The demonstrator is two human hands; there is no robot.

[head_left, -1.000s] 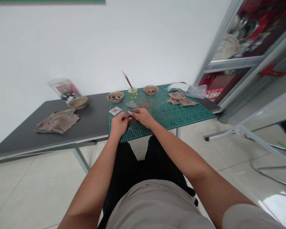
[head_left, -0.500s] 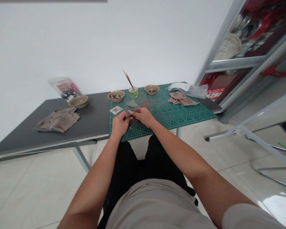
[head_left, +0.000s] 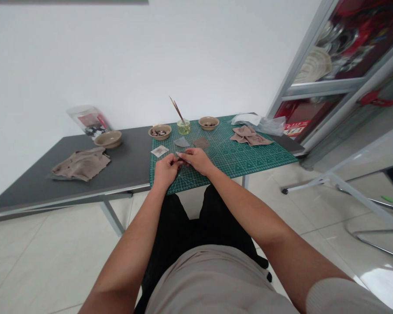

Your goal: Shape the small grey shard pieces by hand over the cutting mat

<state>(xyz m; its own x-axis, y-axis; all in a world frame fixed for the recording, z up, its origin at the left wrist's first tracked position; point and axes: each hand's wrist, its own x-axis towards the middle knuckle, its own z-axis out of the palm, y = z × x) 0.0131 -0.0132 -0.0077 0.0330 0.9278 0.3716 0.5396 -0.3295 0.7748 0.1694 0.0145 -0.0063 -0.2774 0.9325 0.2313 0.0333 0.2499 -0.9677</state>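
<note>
My left hand and my right hand meet over the front of the green cutting mat. The fingers of both are pinched together around something small, too hidden to name. Just beyond them lie a whitish square, a grey piece and a brown square, which look like sanding sheets. Behind these, a tan bowl holds small dark pieces, and a second tan bowl also has dark pieces in it. Between the bowls, thin brushes lean in a glass jar of yellowish liquid.
A crumpled brown cloth and a clear plastic bag lie at the mat's right. On the dark table to the left are another brown cloth, a tan bowl and a clear plastic package. A white wall stands behind.
Both hands stay together in nearly the same place, with only a slight shift of the left hand and its fingers. The things on the table have not moved.
</note>
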